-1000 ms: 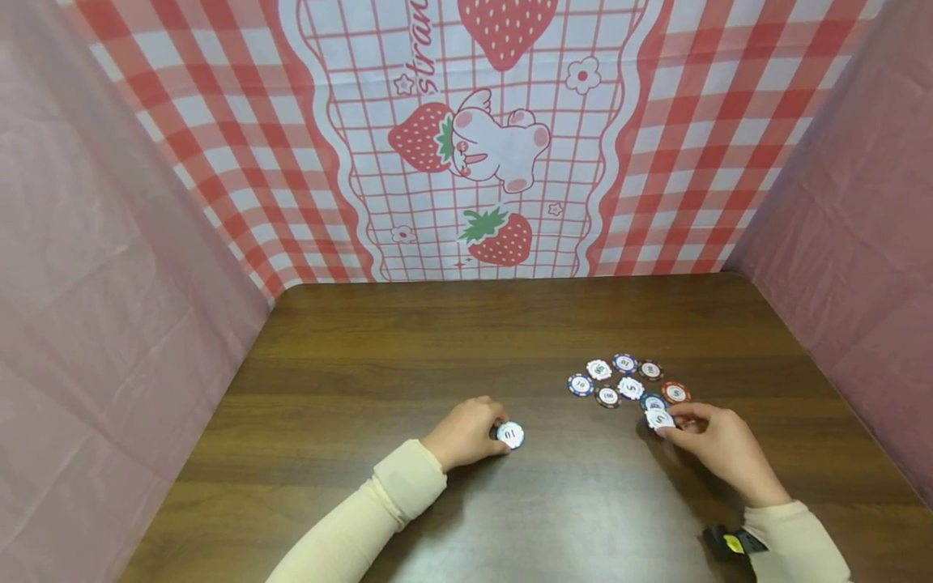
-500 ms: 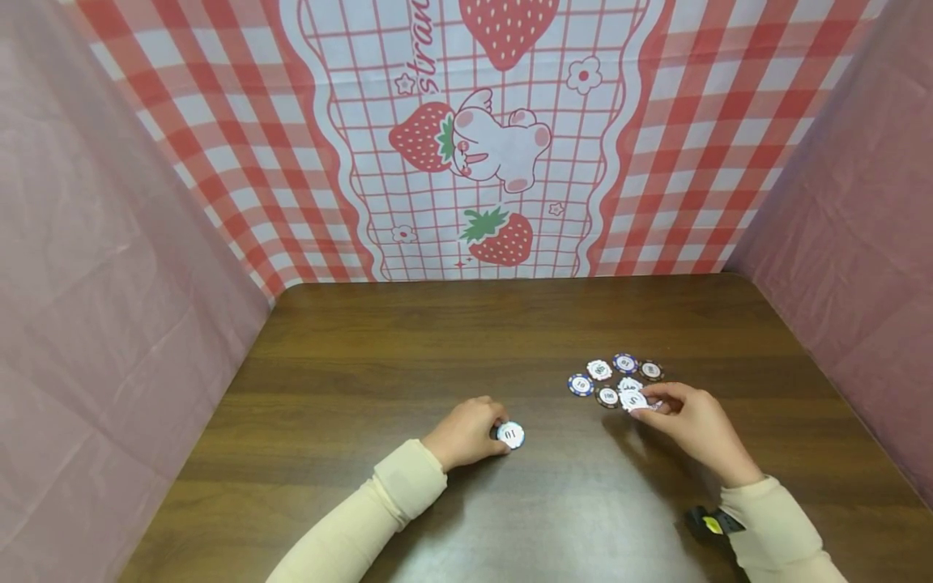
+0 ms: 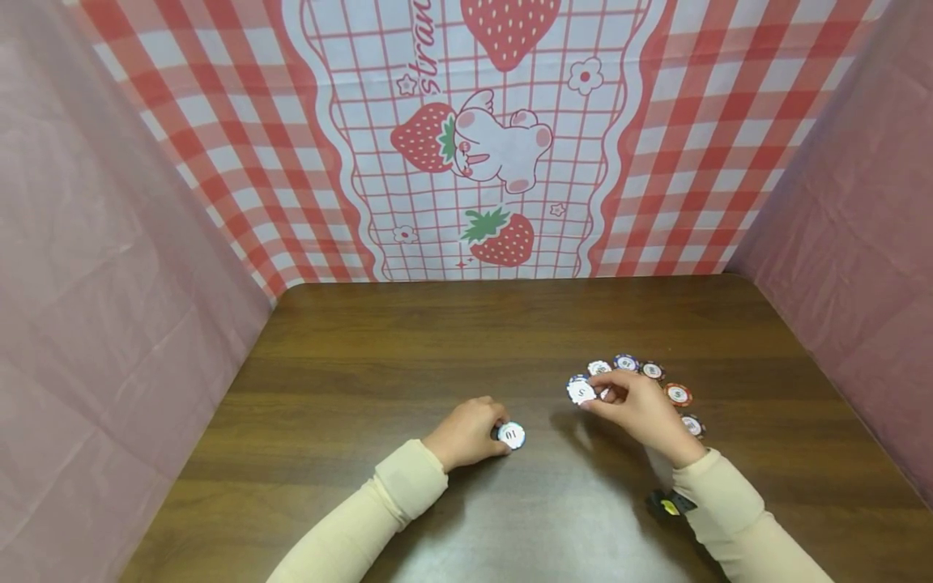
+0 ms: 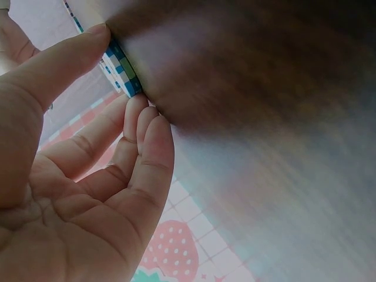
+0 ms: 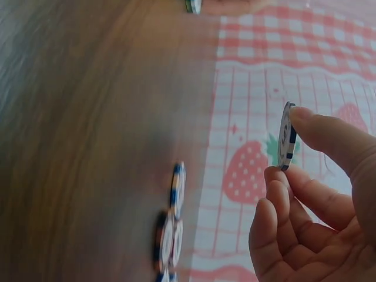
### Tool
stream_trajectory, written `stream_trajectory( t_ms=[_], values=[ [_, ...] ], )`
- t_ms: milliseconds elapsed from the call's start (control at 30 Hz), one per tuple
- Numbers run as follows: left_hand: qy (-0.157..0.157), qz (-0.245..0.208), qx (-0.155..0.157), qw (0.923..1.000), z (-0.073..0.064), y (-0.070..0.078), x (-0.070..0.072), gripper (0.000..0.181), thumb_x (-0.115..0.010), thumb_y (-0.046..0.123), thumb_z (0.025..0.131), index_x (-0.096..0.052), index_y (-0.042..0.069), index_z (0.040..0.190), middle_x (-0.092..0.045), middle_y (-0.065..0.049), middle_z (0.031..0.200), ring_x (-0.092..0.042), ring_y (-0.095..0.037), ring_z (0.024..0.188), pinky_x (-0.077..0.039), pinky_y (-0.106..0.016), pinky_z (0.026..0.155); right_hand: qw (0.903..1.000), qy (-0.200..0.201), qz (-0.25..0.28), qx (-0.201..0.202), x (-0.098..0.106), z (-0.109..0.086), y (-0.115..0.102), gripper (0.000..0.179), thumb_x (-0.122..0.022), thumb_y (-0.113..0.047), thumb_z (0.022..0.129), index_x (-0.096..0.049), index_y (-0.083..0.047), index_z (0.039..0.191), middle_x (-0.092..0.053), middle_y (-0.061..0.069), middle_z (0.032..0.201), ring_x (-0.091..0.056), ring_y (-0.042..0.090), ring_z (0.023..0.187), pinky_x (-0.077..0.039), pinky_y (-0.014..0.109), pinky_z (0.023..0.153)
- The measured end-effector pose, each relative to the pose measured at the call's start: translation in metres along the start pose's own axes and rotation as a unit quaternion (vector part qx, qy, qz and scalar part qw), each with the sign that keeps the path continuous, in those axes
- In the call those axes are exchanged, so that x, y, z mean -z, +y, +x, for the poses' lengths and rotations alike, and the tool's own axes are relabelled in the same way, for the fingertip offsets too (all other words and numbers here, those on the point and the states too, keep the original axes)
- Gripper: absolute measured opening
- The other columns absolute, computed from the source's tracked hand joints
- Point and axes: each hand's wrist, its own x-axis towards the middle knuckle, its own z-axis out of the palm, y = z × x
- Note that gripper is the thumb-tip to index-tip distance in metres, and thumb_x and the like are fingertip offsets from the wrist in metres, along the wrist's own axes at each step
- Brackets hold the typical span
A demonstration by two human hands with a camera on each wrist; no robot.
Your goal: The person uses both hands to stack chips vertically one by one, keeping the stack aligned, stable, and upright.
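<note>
My left hand rests low on the table and pinches a white poker chip marked 10 by its edge. In the left wrist view, thumb and fingertips grip the rim of a small chip stack with teal, white and green edges. Held up between thumb and fingertips of my right hand is a white poker chip marked 5. The right wrist view shows this held chip edge-on, raised off the table, with dark blocks along its rim. It overlaps a blue chip in the head view.
Around the right hand lie several loose chips: a white one, a blue one, a dark one, a red one and a greyish one. Others are hidden under the hand. A checked strawberry cloth hangs behind the table.
The right hand has travelled left over the scattered chips, carrying the chip marked 5, and has uncovered chips on the right. My left hand stays in place with its chip.
</note>
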Motion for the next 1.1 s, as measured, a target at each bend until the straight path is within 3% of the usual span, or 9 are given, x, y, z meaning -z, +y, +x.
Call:
stream_trajectory(
  t_ms=[533,867,1100],
  values=[
    [0.001,-0.002,0.004,1.0,0.001,0.0,-0.001,0.03,-0.084,0.027,0.073,-0.07,0.012,0.094,-0.065,0.003,0.086,-0.057,-0.008,0.076,-0.046,-0.021,0.069,0.9934,-0.088,0.024,0.07,-0.033,0.015,-0.025,0.025,-0.083,-0.017,0.076,-0.073,-0.007,0.096,-0.063,-0.001,0.08,-0.055,0.005,0.071,-0.046,0.02,0.062],
    [-0.006,-0.003,0.008,0.9999,0.002,0.001,0.0,0.033,-0.084,0.027,0.073,-0.071,0.011,0.099,-0.066,0.002,0.088,-0.057,-0.008,0.077,-0.047,-0.022,0.07,0.9839,-0.135,-0.01,0.116,-0.048,0.02,-0.034,0.024,-0.084,-0.018,0.075,-0.072,-0.007,0.093,-0.062,-0.003,0.078,-0.054,0.004,0.07,-0.047,0.019,0.062],
    [-0.006,-0.001,0.008,1.0,0.002,0.0,-0.001,0.032,-0.084,0.027,0.072,-0.069,0.011,0.095,-0.064,0.002,0.085,-0.054,-0.008,0.074,-0.045,-0.021,0.067,0.9796,-0.159,-0.047,0.114,-0.055,0.021,-0.04,0.026,-0.084,-0.021,0.074,-0.073,-0.008,0.093,-0.061,-0.005,0.077,-0.052,0.002,0.069,-0.045,0.018,0.061]
  ],
)
